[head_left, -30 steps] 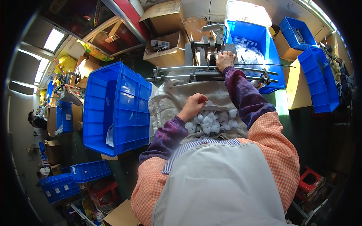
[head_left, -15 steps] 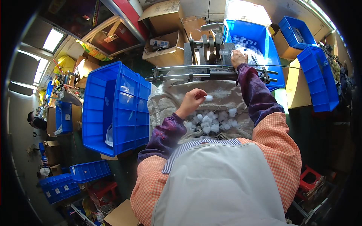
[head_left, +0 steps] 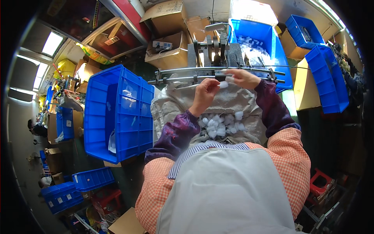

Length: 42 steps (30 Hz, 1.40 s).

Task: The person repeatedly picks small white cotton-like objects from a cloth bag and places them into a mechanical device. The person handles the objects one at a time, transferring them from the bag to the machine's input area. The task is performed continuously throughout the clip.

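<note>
One white piece [head_left: 223, 84] in the left hand [head_left: 205, 94], right hand [head_left: 245, 79] just beside.

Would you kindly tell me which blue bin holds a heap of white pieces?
The blue bin just right of the machine; no other blue bin shows such a heap.

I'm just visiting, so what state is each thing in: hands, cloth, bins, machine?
Left hand: fingertips closed on a small white piece
Right hand: raised beside it; blurred, grip unclear
Grey cloth: spread, creased
White heap: loose on the cloth
Machine: cannot tell if running
Blue bin ahead: open, part-filled
Large left bin: open
Cardboard box: open, white device inside
</note>
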Available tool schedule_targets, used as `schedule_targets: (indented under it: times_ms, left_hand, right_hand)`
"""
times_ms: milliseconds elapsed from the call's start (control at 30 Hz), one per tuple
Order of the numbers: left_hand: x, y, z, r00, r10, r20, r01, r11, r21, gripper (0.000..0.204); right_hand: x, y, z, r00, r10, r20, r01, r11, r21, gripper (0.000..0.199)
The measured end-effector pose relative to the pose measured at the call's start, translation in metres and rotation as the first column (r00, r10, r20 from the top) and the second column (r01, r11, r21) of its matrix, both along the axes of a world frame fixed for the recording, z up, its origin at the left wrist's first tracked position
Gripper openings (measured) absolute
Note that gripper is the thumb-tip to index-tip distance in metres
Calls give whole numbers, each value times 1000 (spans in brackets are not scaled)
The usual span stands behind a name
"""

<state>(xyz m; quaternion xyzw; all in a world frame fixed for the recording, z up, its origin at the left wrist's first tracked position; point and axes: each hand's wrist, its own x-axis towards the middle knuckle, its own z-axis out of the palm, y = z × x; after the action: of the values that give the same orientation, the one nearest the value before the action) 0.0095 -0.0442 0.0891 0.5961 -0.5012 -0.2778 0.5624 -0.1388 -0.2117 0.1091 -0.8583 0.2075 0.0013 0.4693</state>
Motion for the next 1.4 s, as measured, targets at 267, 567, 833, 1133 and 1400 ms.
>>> schedule_targets:
  times_ms: [267, 567, 833, 1133, 1400]
  left_hand:
    - [16, 58, -56, 705, -446, 551, 48, 806, 591, 43]
    - [1, 134, -112, 420, -508, 751, -131, 786, 605, 36]
    - [11, 128, -108, 490, -599, 634, -8, 724, 690, 31]
    - [25, 105, -84, 560, -264, 785, -369, 769, 522, 41]
    - [45, 107, -116, 671, -286, 685, -361, 680, 638, 35]
  right_hand:
    - [33, -66, -68, 882, -394, 257, 453, 566, -689, 15]
    - [57, -85, -85, 877, -444, 185, 414, 499, -762, 18]
    - [60, -89, -88, 894, -426, 140, 375, 539, -754, 20]
    - [63, -88, -74, 832, -554, -39, 332, 553, -764, 21]
    - [39, -69, -75, 778, -622, 96, 441, 430, -788, 29]
